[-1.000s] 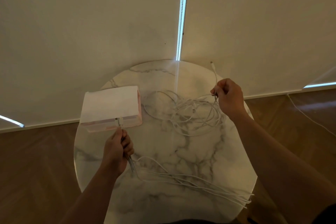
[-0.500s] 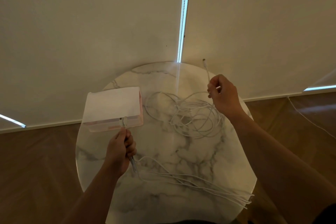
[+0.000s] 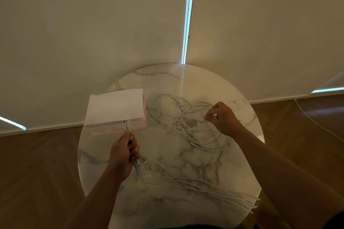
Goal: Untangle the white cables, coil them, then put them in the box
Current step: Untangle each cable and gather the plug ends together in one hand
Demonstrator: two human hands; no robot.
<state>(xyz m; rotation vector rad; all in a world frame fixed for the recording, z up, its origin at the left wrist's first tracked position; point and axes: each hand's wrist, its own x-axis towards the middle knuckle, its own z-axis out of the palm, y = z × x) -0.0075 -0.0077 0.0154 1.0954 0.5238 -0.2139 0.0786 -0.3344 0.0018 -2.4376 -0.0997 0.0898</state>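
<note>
— While the white cables (image 3: 188, 124) are being sorted, where are they found?
— They are spread over the round marble worktop (image 3: 167, 80). A loose tangle (image 3: 178, 117) of loops is seen just right of the box (image 3: 115, 109), and a straighter bundle (image 3: 204, 186) is laid across the near part, trailing to the near right edge.
— How is the box placed?
— It is set on the far left of the worktop, pale pink at its sides and white on top. Whether that white is a lid or paper cannot be told.
— What is held by the left hand (image 3: 122, 154)?
— One end of the bundle is gripped in it, with the fingers (image 3: 135, 151) curled tightly round the strands. Plugs (image 3: 126, 123) are seen sticking up above the fist, in front of the box's near side.
— And the right hand (image 3: 223, 119)?
— It is held at the right side of the tangle. One loop appears to be pinched between thumb and forefinger, and the other fingers are loosely bent.
— What else is shown?
— Pale blinds (image 3: 93, 24) are seen behind, a wooden floor (image 3: 37, 173) below, and a stray lead (image 3: 312, 119) on the floor at the right.
</note>
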